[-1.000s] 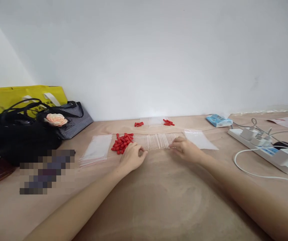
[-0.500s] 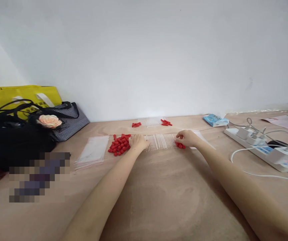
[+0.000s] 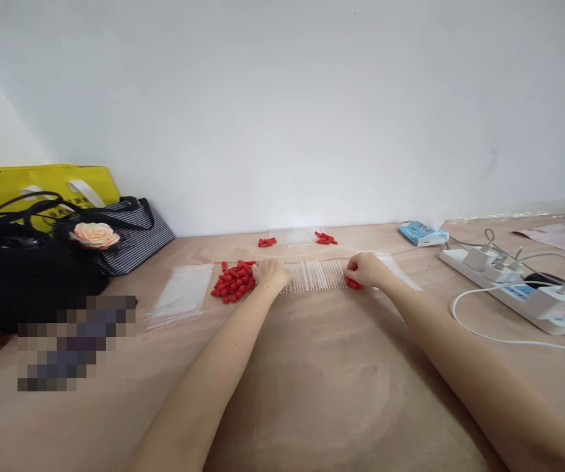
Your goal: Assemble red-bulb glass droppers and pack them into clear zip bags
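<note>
A row of thin white sticks like cotton swabs (image 3: 314, 276) lies side by side between my hands. My left hand (image 3: 271, 274) rests at the row's left end, its fingers bent together beside a heap of small red bulb-ended pieces (image 3: 233, 282). What its fingertips hold is hidden behind the hand. At the right end, my right hand (image 3: 364, 269) has thumb and fingers closed just above a smaller group of red pieces (image 3: 352, 283). Whatever sits in that pinch is too small to make out.
Clear plastic bags (image 3: 180, 294) lie left of the heap, and another bag (image 3: 399, 272) right of my right hand. Two small red clusters flank more sticks (image 3: 301, 237) near the wall. A power strip (image 3: 513, 295) with cables stands right; bags (image 3: 31, 275) crowd the left.
Both hands keep almost the same places and finger poses. The whole view has shifted very slightly.
</note>
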